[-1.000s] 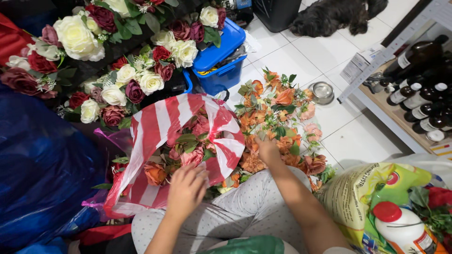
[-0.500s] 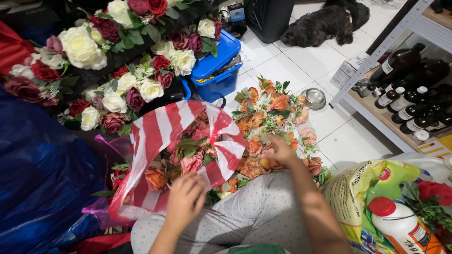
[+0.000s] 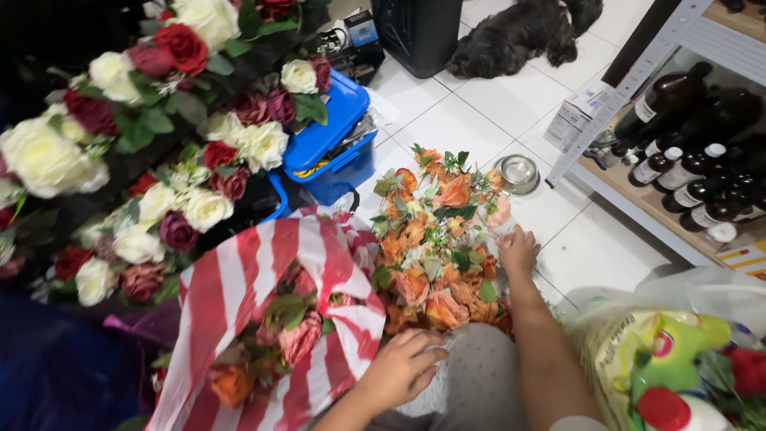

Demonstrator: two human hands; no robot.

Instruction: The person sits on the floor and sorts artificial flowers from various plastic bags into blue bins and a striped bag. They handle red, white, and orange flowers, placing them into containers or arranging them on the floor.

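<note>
Across the middle of the frame a loose heap of orange fabric flowers (image 3: 435, 247) with green leaves lies on the white tiled floor (image 3: 479, 112). At its right edge the right hand (image 3: 519, 249) lies flat, fingers spread, on the petals. Lower centre, the left hand (image 3: 401, 371) curls loosely against the crinkled red-and-white striped plastic bag (image 3: 247, 319), holding pink and orange blooms.
</note>
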